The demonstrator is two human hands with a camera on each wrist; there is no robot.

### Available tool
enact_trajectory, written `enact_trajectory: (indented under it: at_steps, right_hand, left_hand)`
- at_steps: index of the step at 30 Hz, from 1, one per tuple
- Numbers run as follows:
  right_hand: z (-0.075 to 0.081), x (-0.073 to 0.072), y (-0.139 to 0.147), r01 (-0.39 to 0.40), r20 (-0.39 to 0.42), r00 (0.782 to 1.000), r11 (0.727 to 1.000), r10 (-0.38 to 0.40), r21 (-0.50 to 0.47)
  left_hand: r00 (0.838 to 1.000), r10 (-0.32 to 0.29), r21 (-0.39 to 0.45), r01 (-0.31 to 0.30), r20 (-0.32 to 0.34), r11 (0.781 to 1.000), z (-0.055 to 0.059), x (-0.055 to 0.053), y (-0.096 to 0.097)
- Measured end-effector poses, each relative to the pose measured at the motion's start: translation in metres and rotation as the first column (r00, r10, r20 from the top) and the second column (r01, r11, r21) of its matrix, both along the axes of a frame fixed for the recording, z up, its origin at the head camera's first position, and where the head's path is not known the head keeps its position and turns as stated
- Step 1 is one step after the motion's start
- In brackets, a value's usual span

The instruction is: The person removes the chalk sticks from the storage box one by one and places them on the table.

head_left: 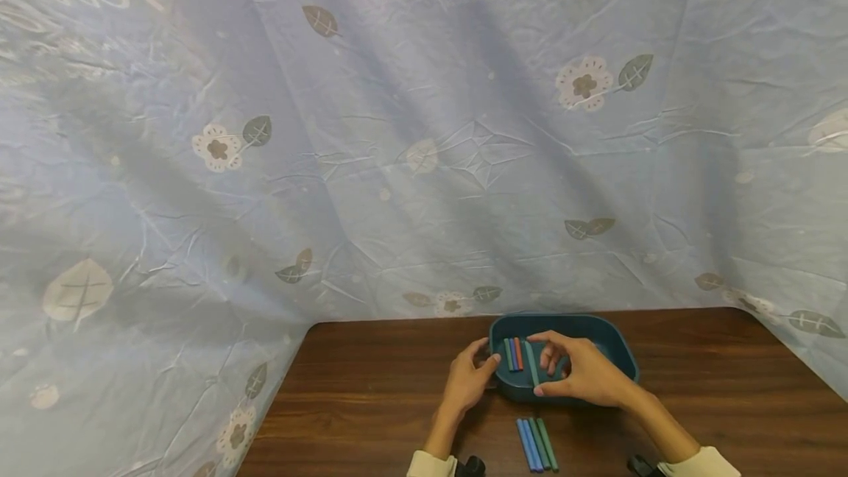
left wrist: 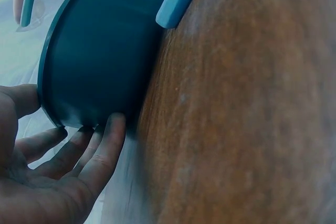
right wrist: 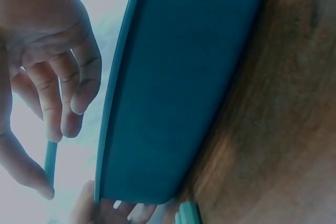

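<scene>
A dark teal plastic tub with rounded corners stands at the back of the table. My left hand holds its left end, thumb at the rim and fingers against the outer wall, as the left wrist view shows. Over the tub, my right hand pinches a slim green stick near its two ends between thumb and fingers. Inside the tub, left of that stick, lie a green stick, a blue stick and a red stick, side by side. The sticks' material cannot be told.
In front of the tub, blue sticks and green sticks lie in a row on the brown wooden table. A pale patterned cloth hangs behind the table and along its sides.
</scene>
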State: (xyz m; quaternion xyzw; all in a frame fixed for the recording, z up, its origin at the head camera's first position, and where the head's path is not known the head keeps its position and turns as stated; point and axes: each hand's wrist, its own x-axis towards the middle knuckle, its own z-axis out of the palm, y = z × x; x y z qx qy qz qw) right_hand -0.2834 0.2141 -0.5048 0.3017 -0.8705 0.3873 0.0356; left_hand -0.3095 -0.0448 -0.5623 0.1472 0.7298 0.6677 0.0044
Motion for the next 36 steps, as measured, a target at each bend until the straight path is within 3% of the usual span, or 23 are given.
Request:
enact_trajectory:
  at_steps: [7,19,36]
  right_hand:
    - [-0.002,0.015,-0.002,-0.025,-0.026,0.999,1.0,0.024,-0.012]
    - [-0.011,0.04,-0.002,-0.114,0.005,0.993,0.993,0.114,-0.043]
    - [-0.04,0.055,0.005,-0.229,0.097,0.967,0.971,0.235,-0.07]
  left_hand:
    - [1.0,-0.001,-0.012,0.001,-0.013,1.0,0.0,0.0,-0.002]
    - [1.0,-0.012,-0.02,0.012,-0.018,1.0,-0.003,0.0,-0.005]
    - [1.0,-0.018,-0.019,0.017,-0.014,1.0,-0.006,0.0,-0.008]
